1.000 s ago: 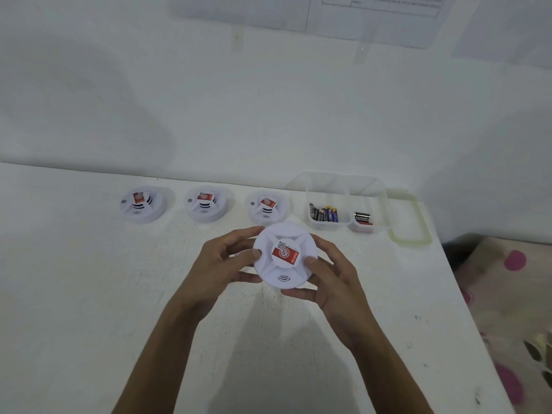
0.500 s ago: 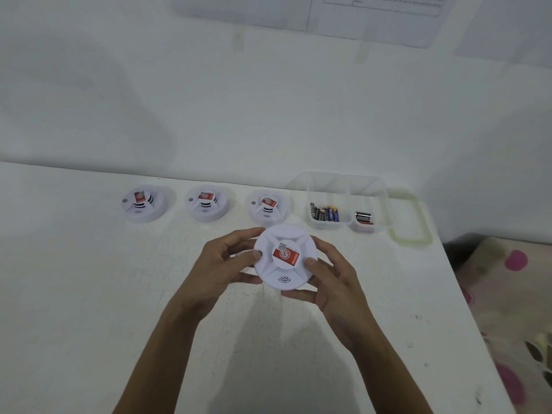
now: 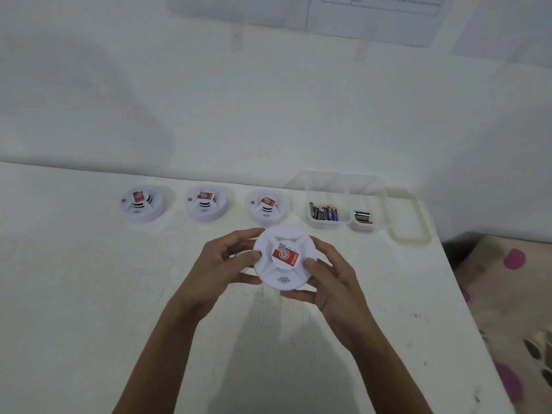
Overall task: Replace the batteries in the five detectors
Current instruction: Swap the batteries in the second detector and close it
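I hold a round white detector [image 3: 284,273] with a red label face up above the middle of the white table [image 3: 74,294]. My left hand [image 3: 221,267] grips its left rim, thumb on top. On its right rim sits my right hand [image 3: 331,282], fingers under it. Three more white detectors stand in a row behind: left detector [image 3: 141,203], middle detector [image 3: 206,202], right detector [image 3: 266,206]. A clear plastic box [image 3: 346,186] holds several batteries [image 3: 324,212] in one compartment and a few batteries [image 3: 363,217] in another.
The box's green-rimmed lid [image 3: 409,216] lies to the right of the box. The table's right edge runs near a patterned cloth [image 3: 507,294]. A white wall with taped papers [image 3: 373,13] stands behind the table.
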### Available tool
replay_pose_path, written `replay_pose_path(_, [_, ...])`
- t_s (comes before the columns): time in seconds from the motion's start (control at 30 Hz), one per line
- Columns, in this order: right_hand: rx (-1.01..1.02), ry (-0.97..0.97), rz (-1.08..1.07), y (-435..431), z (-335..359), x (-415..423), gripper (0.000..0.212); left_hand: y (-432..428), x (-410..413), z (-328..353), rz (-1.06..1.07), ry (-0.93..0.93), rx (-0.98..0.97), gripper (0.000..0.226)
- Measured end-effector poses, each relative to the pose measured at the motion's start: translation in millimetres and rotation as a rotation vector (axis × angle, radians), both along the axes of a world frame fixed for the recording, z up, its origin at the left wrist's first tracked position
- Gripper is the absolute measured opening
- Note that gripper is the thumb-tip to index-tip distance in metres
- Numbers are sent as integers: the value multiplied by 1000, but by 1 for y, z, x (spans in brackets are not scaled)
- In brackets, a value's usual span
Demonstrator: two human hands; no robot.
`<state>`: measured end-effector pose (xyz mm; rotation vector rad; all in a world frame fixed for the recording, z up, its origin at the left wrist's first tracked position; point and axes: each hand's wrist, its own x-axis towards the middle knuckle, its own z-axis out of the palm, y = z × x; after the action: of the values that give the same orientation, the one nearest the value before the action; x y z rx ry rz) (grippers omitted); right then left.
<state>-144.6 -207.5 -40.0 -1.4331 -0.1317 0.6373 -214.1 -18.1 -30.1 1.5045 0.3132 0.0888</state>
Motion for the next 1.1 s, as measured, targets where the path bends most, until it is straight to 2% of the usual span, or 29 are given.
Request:
replay_pose_path(0.33, [24, 16, 10, -1, 2, -2, 44, 1, -1, 0, -17, 1, -44, 34])
replay_pose_path(0.6, [22, 0, 0, -3, 2, -1, 37, -1, -1, -1, -27, -3, -108, 33])
replay_pose_path(0.93, [1, 7, -3, -3, 2, -2, 46, -1, -1, -2, -36, 7, -118, 35])
replay_pose_path(1.1, [-6, -4, -10, -4, 2, -2, 38, -2, -1, -2, -32, 13, -111, 35])
